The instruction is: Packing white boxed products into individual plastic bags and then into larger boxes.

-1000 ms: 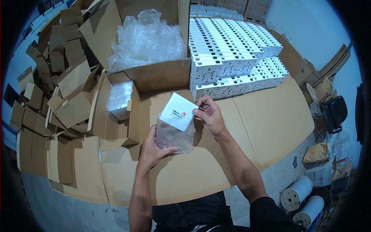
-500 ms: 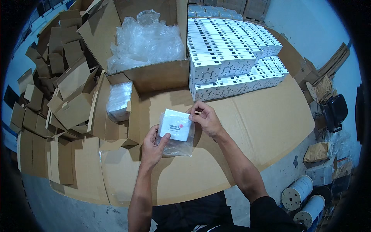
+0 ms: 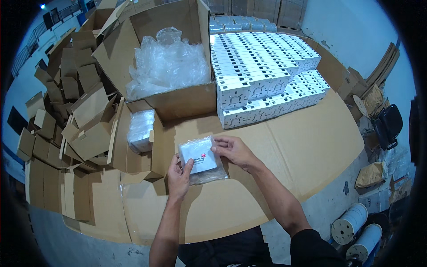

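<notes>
Pale bluish walls (image 3: 351, 31) are enclosing a workspace where a cardboard-covered table (image 3: 320, 133) is stretching out before the person, its near edge running just in front of their dark clothing. Along the left edge, a heap of open brown boxes (image 3: 95, 135) is leaning and overlapping. Toward the far edge, right of the middle, a stack of white units (image 3: 255, 91) is standing in tight rows, their ends showing dark squares. Just left of it, a big open carton (image 3: 184, 104) is holding a pile of clear plastic bags (image 3: 169, 69). In front of that carton, a smaller open box (image 3: 159, 158) is containing a row of plastic-wrapped packets (image 3: 141, 129). On the floor beyond the right edge, two cable spools (image 3: 350, 224) are lying side by side. Between the near edge and the carton, the left hand (image 3: 179, 177) is grasping a clear sleeve (image 3: 208, 175) from its left side, thumb pressing on the front. The right hand (image 3: 235, 152) is pinching the upper right corner. Within the sleeve, a white square piece (image 3: 197, 159) with a small red mark is resting, tilted, between both hands.
</notes>
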Demonstrator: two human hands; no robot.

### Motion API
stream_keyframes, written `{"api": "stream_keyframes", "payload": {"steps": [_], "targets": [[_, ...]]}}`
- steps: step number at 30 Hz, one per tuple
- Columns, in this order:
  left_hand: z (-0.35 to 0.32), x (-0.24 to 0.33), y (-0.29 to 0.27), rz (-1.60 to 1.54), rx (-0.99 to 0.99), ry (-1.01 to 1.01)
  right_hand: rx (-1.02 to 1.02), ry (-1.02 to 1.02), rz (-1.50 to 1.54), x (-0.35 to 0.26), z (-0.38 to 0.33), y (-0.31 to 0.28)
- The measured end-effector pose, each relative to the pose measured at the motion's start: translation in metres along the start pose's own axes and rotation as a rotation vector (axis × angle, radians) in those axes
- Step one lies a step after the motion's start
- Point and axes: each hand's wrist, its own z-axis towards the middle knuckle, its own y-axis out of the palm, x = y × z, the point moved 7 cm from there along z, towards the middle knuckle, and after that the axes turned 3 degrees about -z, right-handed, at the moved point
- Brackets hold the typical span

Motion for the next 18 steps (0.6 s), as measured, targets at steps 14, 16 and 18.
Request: {"api": "stream_keyframes", "payload": {"steps": [14,16,18], "targets": [[0.024,-0.015,-0.004,-0.01,0.128,0.001,0.093,0.047,-0.011,0.009,0.003,0.001],[0.024,-0.008,-0.004,-0.009,0.17,-0.001,0.109,0.025,-0.033,0.01,0.004,-0.001],[0.027,-0.002,-0.005,0.027,0.161,0.037,0.119,0.004,-0.057,0.009,0.004,-0.003]]}}
